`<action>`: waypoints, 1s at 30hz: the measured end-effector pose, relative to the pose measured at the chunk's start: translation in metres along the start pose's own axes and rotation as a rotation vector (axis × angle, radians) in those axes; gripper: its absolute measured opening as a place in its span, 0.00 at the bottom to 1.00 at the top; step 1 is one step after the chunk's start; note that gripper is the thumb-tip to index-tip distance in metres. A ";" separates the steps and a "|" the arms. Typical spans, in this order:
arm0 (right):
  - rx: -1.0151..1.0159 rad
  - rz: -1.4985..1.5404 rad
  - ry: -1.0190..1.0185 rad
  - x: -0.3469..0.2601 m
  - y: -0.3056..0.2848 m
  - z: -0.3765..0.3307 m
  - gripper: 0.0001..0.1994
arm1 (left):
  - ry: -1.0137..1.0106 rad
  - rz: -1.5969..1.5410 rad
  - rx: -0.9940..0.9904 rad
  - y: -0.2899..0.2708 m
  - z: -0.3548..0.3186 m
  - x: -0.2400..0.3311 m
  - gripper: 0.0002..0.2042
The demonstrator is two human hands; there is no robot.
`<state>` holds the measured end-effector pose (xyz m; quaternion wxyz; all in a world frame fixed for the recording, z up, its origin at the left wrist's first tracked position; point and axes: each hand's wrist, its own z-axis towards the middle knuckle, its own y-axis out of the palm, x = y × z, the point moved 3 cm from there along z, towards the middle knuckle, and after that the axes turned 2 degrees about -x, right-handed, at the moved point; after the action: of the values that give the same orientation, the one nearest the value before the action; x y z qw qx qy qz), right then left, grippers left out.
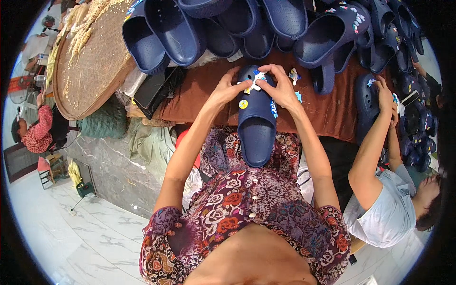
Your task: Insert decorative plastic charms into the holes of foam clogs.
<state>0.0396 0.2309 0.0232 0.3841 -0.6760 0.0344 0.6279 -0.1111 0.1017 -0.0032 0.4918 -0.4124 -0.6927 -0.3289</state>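
Resting between both hands, 1 navy-blue perforated foam clog (257, 124) is held toe-away on the brown cloth-covered table (332, 111). The left hand (224, 88) grips its toe edge; the right hand (281, 88) pinches a small white-and-blue charm (256, 80) against the upper. Beyond both hands, a pile of matching navy clogs (237, 28) is stacked. Right of the right hand, a co-worker's hand (384, 95) is seen on another clog (366, 102).

Under my fingers: navy clog (256, 118), matt moulded foam-plastic; its charms (257, 80) glossy plastic. Table cover (327, 111) brown cloth, matt. Round tray (92, 61) rough woven.
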 end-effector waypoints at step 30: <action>-0.048 0.233 0.212 0.030 0.011 0.010 0.27 | 0.049 0.035 0.069 0.002 -0.046 0.012 0.41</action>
<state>0.0321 0.2417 -0.0081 0.2866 -0.7391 0.1378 0.5939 -0.0928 0.0659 0.0216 0.5283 -0.3992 -0.6840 -0.3061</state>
